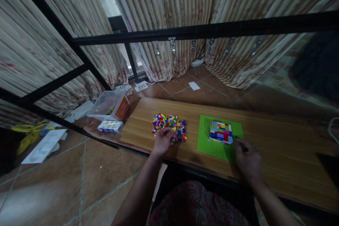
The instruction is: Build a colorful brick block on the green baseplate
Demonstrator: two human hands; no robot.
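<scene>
A loose pile of small coloured toy bricks (182, 125) lies on the wooden bench, with my left hand (163, 141) at its near side. Thumb and forefinger of that hand are pinched on a small yellowish toy brick (174, 129). To the right, a green studded baseplate (205, 141) carries a low rectangular block built of multicoloured bricks (220, 132). My right hand (248, 157) is at the baseplate's right edge, just beside the built block. Its fingers are curled closed, and whatever they may hold is hidden.
The long wooden bench (280, 141) extends to the right. Left of it stand a clear plastic box (107, 104) with an orange label and a small white carton (110, 126). Black metal bars (185, 32) and striped curtains (169, 3) rise behind. A white paper (194, 85) lies on the tiles.
</scene>
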